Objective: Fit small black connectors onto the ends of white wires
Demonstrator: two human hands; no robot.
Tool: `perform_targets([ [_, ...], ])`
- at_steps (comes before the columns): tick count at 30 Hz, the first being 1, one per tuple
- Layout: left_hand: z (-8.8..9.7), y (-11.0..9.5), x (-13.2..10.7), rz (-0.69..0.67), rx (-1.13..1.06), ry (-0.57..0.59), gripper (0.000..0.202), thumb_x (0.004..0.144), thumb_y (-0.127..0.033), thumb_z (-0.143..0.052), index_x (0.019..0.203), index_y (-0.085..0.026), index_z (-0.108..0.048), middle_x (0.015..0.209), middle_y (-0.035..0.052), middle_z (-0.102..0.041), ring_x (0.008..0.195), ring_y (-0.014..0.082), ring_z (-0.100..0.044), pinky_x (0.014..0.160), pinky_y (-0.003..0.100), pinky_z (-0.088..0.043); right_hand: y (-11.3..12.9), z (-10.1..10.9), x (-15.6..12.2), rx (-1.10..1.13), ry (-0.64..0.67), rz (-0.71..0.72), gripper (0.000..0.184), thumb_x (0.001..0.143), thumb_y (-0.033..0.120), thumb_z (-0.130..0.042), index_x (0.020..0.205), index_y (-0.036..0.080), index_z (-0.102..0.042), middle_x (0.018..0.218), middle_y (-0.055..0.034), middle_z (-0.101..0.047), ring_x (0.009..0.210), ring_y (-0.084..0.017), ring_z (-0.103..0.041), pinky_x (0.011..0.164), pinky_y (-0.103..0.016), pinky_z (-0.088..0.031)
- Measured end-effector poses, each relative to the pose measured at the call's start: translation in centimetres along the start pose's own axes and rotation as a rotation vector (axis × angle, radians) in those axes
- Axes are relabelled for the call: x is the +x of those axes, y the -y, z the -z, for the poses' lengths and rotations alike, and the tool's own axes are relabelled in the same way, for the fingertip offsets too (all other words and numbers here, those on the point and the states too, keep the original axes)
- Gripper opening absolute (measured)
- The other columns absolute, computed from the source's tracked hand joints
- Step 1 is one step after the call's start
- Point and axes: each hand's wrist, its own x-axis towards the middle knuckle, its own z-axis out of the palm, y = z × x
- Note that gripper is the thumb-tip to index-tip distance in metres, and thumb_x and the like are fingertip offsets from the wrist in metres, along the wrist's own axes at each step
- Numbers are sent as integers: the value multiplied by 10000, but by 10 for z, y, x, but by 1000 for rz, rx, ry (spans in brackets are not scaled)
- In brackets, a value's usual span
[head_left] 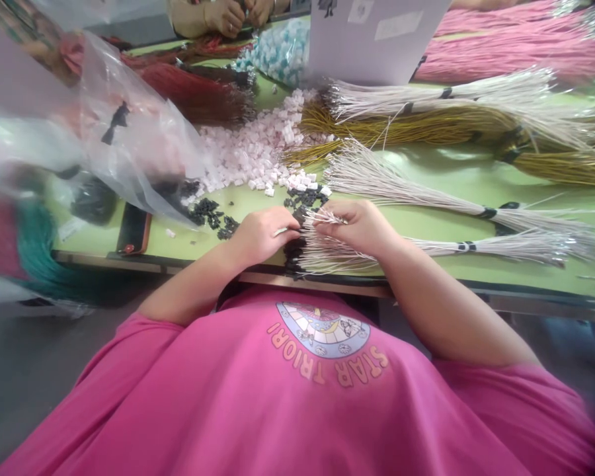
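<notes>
My right hand (359, 225) is closed around the ends of several thin white wires (334, 217), whose tips fan out past the fingers. Below it, more white wires (322, 254) lie spread at the table's front edge, part of a tied bundle (441, 246) running right under my forearm. My left hand (268, 233) is pinched just left of these wire ends. A small whitish bit shows at its fingers, too small to name. Small black plastic pieces (305, 197) lie just beyond and between the hands.
A heap of small white connector housings (258, 149) spreads behind my left hand. Yellow wires (426, 125) and pink wires (506, 49) lie farther back. A clear plastic bag (129, 132) stands at the left, near a dark red-edged object (133, 228). Another person's hands (233, 14) are across the table.
</notes>
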Motion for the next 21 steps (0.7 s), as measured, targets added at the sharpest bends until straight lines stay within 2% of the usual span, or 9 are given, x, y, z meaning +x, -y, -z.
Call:
perform_targets([
  [3,24,26,-15,121,44,-49,184,858,-277,-577,989,-182,-665,1031,56,-663,955,161,-611,870,306,-493,-4,5,0,56,-66,25,146,702,301,-659,721,161,-694,778,-33,-649,738,-159,-577,677,-279,-409],
  [4,32,38,-22,170,97,-64,165,871,-248,-549,954,-182,-676,995,47,-670,934,158,-609,873,311,-491,-5,6,-1,69,-76,-2,151,696,297,-665,744,159,-700,757,-29,-651,718,-159,-579,667,-282,-413],
  [7,53,72,-41,310,255,79,174,851,-180,-531,915,-182,-693,962,31,-680,905,171,-598,876,346,-484,-5,5,-2,117,-50,-76,184,683,270,-665,820,155,-707,737,-19,-666,677,-155,-586,646,-284,-423],
  [10,60,91,-51,401,300,280,202,830,-187,-536,955,-209,-694,1021,37,-664,952,198,-588,887,358,-473,-2,4,-2,193,21,-102,180,672,247,-662,824,153,-686,755,-23,-677,674,-154,-596,639,-282,-437],
  [12,57,95,-51,440,296,342,203,837,-210,-517,935,-215,-694,1010,50,-649,955,209,-586,885,357,-469,-1,4,-2,236,55,-134,151,680,259,-656,789,156,-662,715,-20,-668,633,-145,-585,596,-273,-429],
  [14,53,95,-48,479,299,356,189,839,-228,-505,892,-205,-684,973,61,-636,926,211,-586,870,353,-468,0,4,-2,245,63,-167,132,706,288,-636,733,158,-636,661,-15,-649,583,-130,-560,558,-265,-408],
  [18,48,92,-41,540,324,378,145,848,-235,-487,850,-191,-624,939,62,-611,856,201,-577,814,348,-465,0,1,0,160,19,-163,199,751,317,-581,657,146,-622,599,-14,-607,537,-107,-505,535,-258,-364],
  [21,48,79,-36,568,337,316,148,877,-255,-455,890,-190,-587,879,60,-606,800,197,-567,764,353,-450,1,-1,1,55,-25,-148,215,749,313,-567,639,139,-626,548,7,-548,525,-96,-459,526,-250,-323],
])
